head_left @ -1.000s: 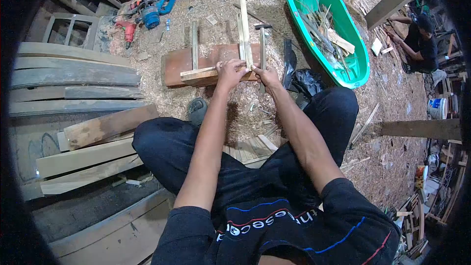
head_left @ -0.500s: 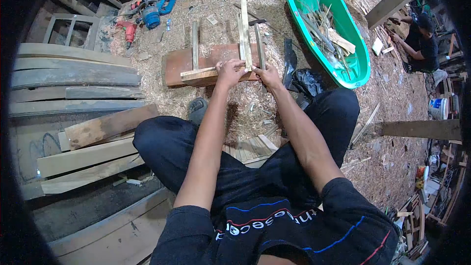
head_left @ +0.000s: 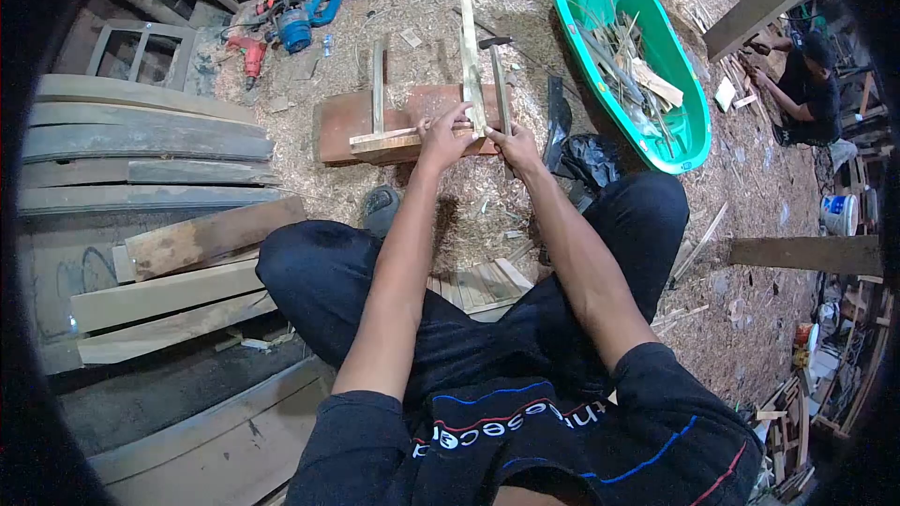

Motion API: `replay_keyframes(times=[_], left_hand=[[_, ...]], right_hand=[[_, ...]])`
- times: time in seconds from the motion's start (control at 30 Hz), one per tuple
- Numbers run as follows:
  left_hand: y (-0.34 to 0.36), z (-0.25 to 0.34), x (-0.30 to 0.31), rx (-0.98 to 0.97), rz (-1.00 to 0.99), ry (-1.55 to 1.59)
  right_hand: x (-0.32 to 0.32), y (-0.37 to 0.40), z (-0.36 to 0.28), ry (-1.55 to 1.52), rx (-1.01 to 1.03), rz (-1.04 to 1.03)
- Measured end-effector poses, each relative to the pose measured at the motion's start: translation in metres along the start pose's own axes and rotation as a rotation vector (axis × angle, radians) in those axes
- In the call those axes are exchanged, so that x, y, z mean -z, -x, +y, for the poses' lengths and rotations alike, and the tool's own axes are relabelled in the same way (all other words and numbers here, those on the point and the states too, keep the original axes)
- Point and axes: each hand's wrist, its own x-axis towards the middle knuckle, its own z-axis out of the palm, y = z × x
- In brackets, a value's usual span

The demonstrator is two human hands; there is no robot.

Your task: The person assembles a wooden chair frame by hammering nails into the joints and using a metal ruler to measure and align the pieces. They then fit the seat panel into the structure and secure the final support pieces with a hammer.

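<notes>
My left hand (head_left: 444, 139) is closed, its thumb and fingers pinching the near end of a pale wooden strip (head_left: 470, 42). That strip points away from me, across a reddish-brown board (head_left: 342, 117) on the floor. My right hand (head_left: 515, 146) is closed too, its thumb and fingertips at the same near end, beside the right bar (head_left: 500, 84) of a small wooden frame. The frame's near crosspiece (head_left: 382, 141) runs under my hands, and its left bar (head_left: 379, 84) reaches away from me. My fingers partly hide the joint between strip and crosspiece.
A green tub (head_left: 689, 122) of wood scraps stands to the right, near black plastic (head_left: 588, 159). At the upper left lie a blue power tool (head_left: 295, 30) and a red drill (head_left: 250, 58). Planks (head_left: 150, 145) are stacked left. A person (head_left: 806, 89) crouches at far right.
The view has shifted slightly. The far part of the pale strip leans a little more to the left, and my left fingers have moved slightly along its near end.
</notes>
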Motion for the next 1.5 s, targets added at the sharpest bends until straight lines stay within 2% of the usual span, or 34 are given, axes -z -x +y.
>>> replay_keyframes(times=[0.27, 0.37, 0.4, 0.53, 0.77, 0.8, 1.0, 1.1, 1.2, 1.3, 1.43, 1.5], left_hand=[[0.000, -0.008, -0.004, -0.126, 0.036, -0.248], [-0.007, -0.006, -0.001, -0.100, 0.016, -0.203], [-0.008, -0.006, -0.002, -0.100, 0.017, -0.208], [-0.011, -0.008, -0.002, -0.046, -0.049, -0.273], [-0.001, -0.004, -0.001, -0.041, -0.041, -0.198], [0.001, -0.005, -0.003, -0.066, 0.000, -0.205], [-0.002, -0.004, -0.001, -0.015, -0.041, -0.189], [0.001, -0.004, -0.003, -0.051, 0.018, -0.195], [-0.001, -0.002, -0.001, -0.010, -0.044, -0.195], [0.002, -0.005, 0.001, -0.048, -0.040, -0.107], [-0.001, -0.002, 0.000, -0.004, -0.039, -0.187], [-0.001, -0.007, -0.004, -0.004, -0.015, -0.175]], right_hand=[[-0.003, 0.009, -0.006, 0.014, 0.039, 0.030], [-0.001, -0.007, 0.032, 0.319, 0.406, 0.242], [-0.001, 0.021, 0.001, 0.482, 0.369, 0.278], [-0.008, 0.085, -0.031, 0.625, 0.404, 0.352], [-0.011, 0.177, -0.020, 0.660, 0.247, 0.261], [-0.011, 0.182, -0.019, 0.665, 0.246, 0.261], [-0.003, 0.196, -0.001, 0.637, 0.251, 0.241], [-0.003, 0.197, 0.001, 0.684, 0.246, 0.229], [-0.003, 0.195, 0.001, 0.702, 0.243, 0.216], [-0.005, 0.195, -0.006, 0.686, 0.236, 0.233], [-0.003, 0.195, -0.007, 0.755, 0.169, 0.214], [-0.003, 0.193, -0.008, 0.716, 0.235, 0.240]])
